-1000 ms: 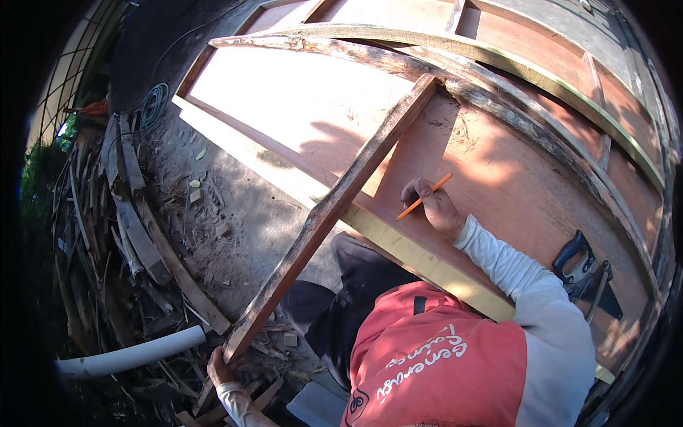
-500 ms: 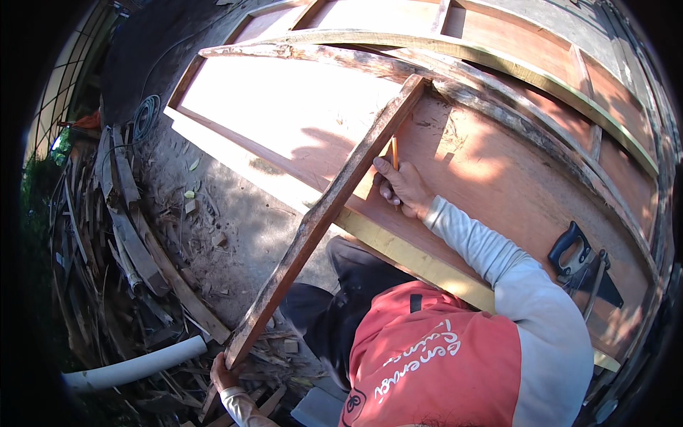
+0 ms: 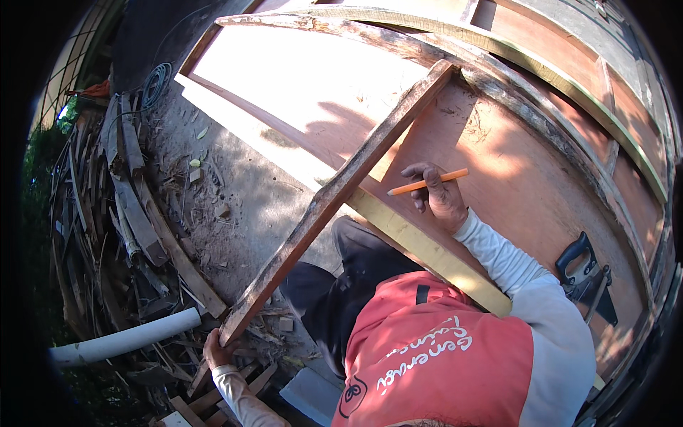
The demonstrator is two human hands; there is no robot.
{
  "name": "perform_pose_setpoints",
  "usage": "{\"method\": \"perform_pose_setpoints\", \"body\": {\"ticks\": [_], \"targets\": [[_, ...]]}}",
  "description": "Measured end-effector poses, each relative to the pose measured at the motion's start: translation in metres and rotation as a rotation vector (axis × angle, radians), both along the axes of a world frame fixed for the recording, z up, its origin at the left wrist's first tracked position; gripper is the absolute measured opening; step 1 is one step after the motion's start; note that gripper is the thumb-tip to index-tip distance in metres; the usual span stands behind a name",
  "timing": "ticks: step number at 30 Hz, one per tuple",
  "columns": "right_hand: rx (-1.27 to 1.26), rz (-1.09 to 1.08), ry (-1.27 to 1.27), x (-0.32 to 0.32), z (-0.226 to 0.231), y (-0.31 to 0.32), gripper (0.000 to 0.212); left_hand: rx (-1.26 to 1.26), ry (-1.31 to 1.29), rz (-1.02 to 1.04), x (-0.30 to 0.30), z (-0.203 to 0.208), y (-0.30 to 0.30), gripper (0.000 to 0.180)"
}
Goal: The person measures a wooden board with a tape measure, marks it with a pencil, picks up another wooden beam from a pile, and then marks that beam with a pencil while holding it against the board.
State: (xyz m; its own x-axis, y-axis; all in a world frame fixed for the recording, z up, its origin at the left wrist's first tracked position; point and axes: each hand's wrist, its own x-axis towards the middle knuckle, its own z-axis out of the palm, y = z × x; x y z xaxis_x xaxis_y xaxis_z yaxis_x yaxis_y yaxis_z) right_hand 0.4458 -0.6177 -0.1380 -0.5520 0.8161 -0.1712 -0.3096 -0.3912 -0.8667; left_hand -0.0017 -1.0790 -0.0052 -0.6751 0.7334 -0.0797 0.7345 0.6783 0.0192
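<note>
A long weathered wooden batten [image 3: 334, 199] runs diagonally from the lower left up to the curved wooden rail. My left hand [image 3: 215, 351] grips the batten's lower end, near the ground. My right hand [image 3: 437, 196] holds an orange pencil [image 3: 427, 182], its tip pointing left, just beside the batten and above a pale yellow plank [image 3: 427, 249]. The hand hovers over a large reddish plywood panel [image 3: 526, 192].
A hand saw with a black handle [image 3: 587, 270] lies on the plywood at the right. A pile of scrap timber [image 3: 135, 228] and a white plastic pipe [image 3: 124, 340] lie at the left. Bare dirt [image 3: 242, 192] with wood chips lies between the pile and the panel.
My right hand with the pencil moved left to the batten, then drew back slightly right and turned the pencil level. My left hand kept its grip on the batten's end.
</note>
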Motion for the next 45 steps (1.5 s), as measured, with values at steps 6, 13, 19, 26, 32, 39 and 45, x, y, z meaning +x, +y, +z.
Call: {"method": "perform_pose_setpoints", "body": {"ticks": [6, 13, 19, 26, 32, 39, 45], "targets": [[0.610, 0.069, -0.168, -0.018, 0.003, -0.009, 0.041, 0.026, -0.063, 0.038, 0.006, 0.003, 0.004, 0.066], [0.575, 0.057, -0.187, -0.026, 0.004, -0.012, 0.037, -0.007, -0.063, 0.061, 0.006, 0.007, 0.013, 0.063], [0.665, 0.049, -0.227, -0.030, -0.002, -0.013, 0.036, -0.026, -0.054, 0.061, 0.008, 0.007, 0.009, 0.065], [0.756, 0.031, -0.257, -0.035, -0.006, -0.014, 0.032, 0.005, -0.032, 0.053, 0.006, -0.005, -0.008, 0.068], [0.855, -0.015, -0.276, -0.039, -0.007, -0.017, 0.025, -0.016, 0.044, -0.008, 0.014, -0.003, -0.015, 0.070], [0.796, -0.041, -0.297, -0.041, -0.004, -0.020, 0.024, 0.010, -0.005, 0.017, 0.013, -0.003, -0.016, 0.067], [0.852, -0.028, -0.303, -0.041, -0.009, -0.020, 0.025, -0.026, -0.008, 0.007, 0.013, -0.004, -0.010, 0.067]]}}
